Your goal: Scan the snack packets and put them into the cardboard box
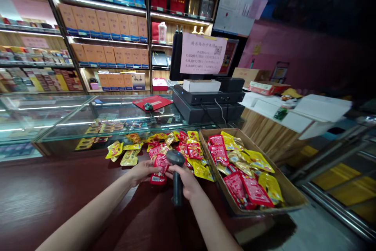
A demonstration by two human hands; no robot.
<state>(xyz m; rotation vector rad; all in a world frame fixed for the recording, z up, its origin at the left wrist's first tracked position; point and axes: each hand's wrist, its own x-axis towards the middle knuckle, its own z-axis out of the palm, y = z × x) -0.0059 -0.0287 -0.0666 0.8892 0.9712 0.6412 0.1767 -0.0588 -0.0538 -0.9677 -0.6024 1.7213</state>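
Observation:
My left hand [143, 173] is closed on a red snack packet [159, 169], whose printed label with a barcode faces up at its lower end. My right hand [187, 179] grips a black handheld barcode scanner [177, 182], its head just to the right of the packet. The right fingertips come close to the packet's edge; whether they touch it I cannot tell. Behind both hands lies a loose pile of red, yellow and gold snack packets [194, 150]. To the right, a shallow cardboard box [284, 172] holds several more such packets.
The dark red counter [73, 196] meets a glass display case [117, 116] at the back. On the glass are a mouse [148, 106] on a red mat [163, 102] and a monitor with a pink notice [202, 53]. Shelves of boxed goods [108, 24] line the wall.

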